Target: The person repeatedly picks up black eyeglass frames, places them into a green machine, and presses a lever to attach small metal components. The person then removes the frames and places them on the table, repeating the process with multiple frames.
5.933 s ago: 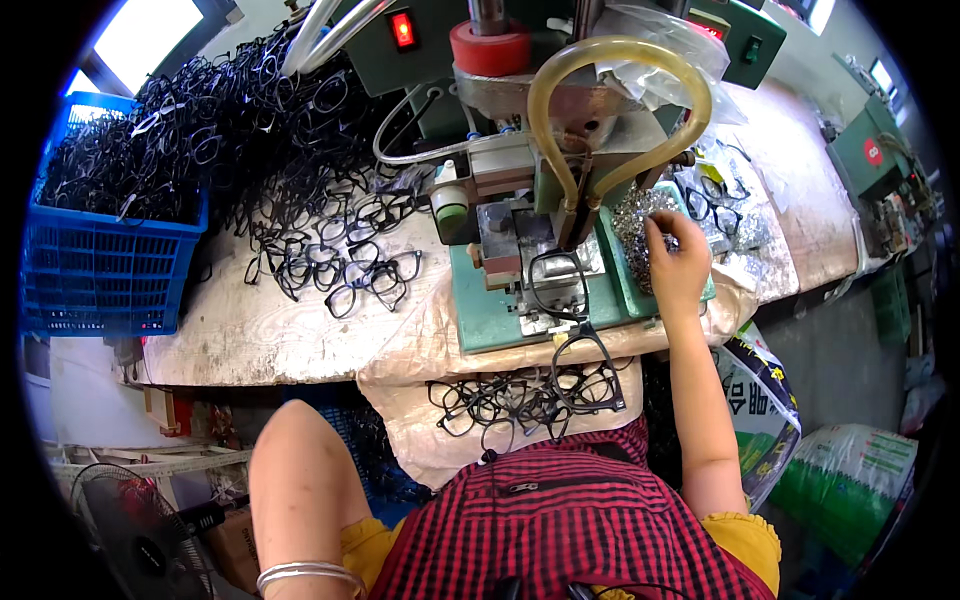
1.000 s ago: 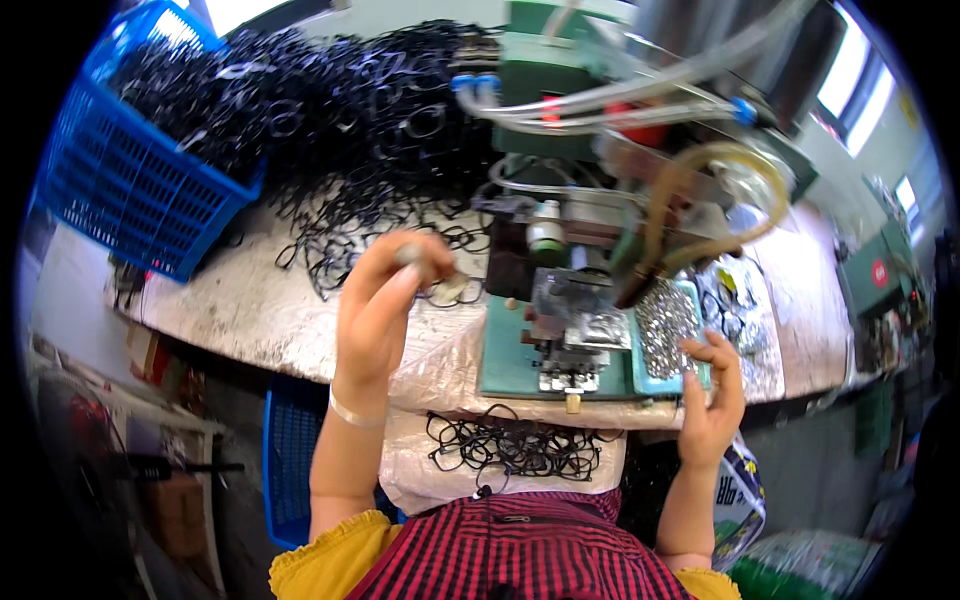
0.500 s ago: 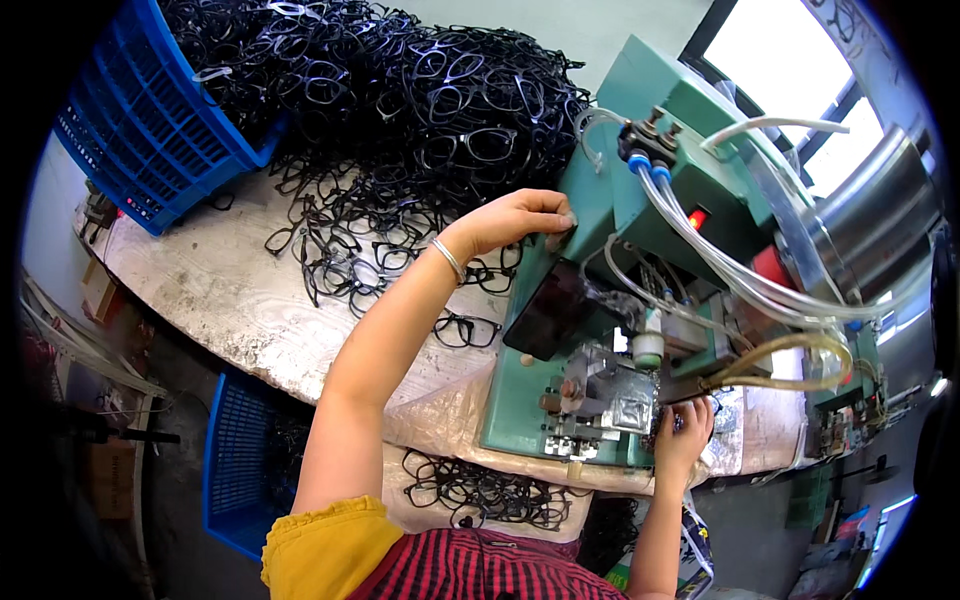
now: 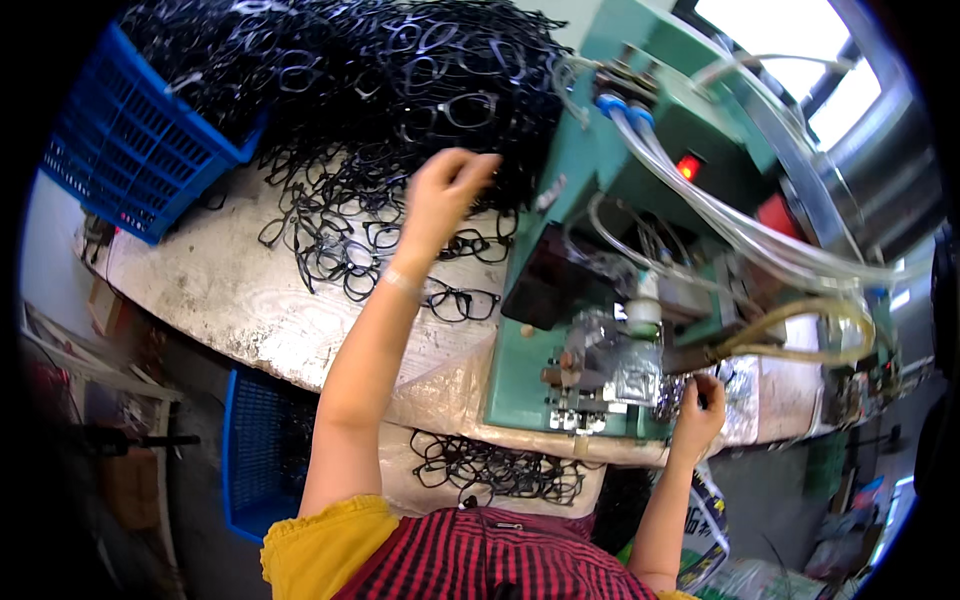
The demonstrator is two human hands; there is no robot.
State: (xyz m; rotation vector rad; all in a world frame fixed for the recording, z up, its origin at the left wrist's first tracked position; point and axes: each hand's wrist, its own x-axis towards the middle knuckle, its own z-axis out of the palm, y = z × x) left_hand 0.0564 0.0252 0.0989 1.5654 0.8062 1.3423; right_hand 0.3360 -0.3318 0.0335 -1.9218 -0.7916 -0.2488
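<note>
My left hand (image 4: 445, 195) hangs over the pile of dark eyeglass frames (image 4: 350, 75), bent at the fingers and smeared by motion. Whether anything is in it does not show. More loose frames (image 4: 350, 262) lie on the worn table below the wrist. At the front right of a green machine (image 4: 510, 385), my right hand (image 4: 698, 415) has its fingers curled together beside the metal fixture (image 4: 580, 395). Something small and dark shows between those fingers, too small to name.
A blue basket (image 4: 130, 130) tilts at the far left beside the pile. Another blue basket (image 4: 245, 450) sits lower, left of my body. Several frames (image 4: 500, 468) lie on a ledge before me. Clear hoses (image 4: 690, 210) and a yellowish hose loop (image 4: 865, 330) run across the machine.
My left hand has moved left, away from the machine's side, to over the eyeglass frames. My right hand has shifted slightly right of the fixture. The whole view has shifted a little.
</note>
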